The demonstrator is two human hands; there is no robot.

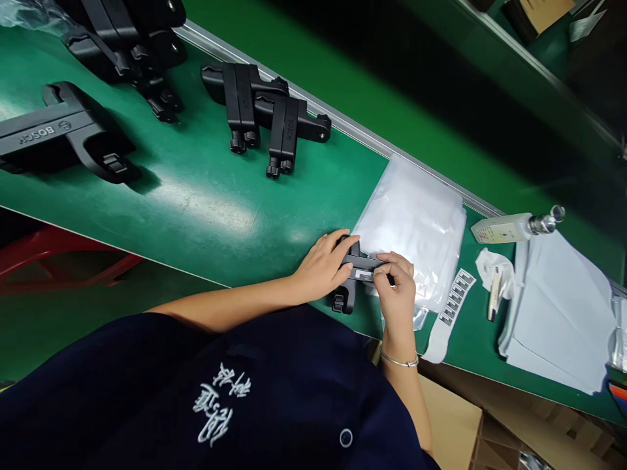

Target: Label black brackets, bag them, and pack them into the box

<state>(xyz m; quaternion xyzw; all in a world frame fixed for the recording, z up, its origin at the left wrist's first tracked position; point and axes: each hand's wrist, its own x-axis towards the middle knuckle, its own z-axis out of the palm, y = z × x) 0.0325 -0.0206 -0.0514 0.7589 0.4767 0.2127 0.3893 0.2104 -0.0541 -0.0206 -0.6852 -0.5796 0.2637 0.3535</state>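
Observation:
A black plastic bracket-like part (347,297) with a clip on its lower end lies near the table's front edge. My left hand (321,267) grips it from the left, thumb and fingers spread across its body. A small white label (363,275) sits on the part's grey-black bar. At the label's right end, the thumb and index finger of my right hand (398,284) are pinched together; its other fingers bend over the bar's far side. My fingers hide the bar's right end. Under and beyond the right hand lies a stack of clear plastic bags (416,222).
Several black Bosch parts (284,134) lie at the back and left. On the right are a strip of labels (453,307), a clear bottle (502,228), a crumpled tissue (494,267), a small cutter-like tool (494,294) and white sheets (558,313). A red stool (53,251) stands below the table.

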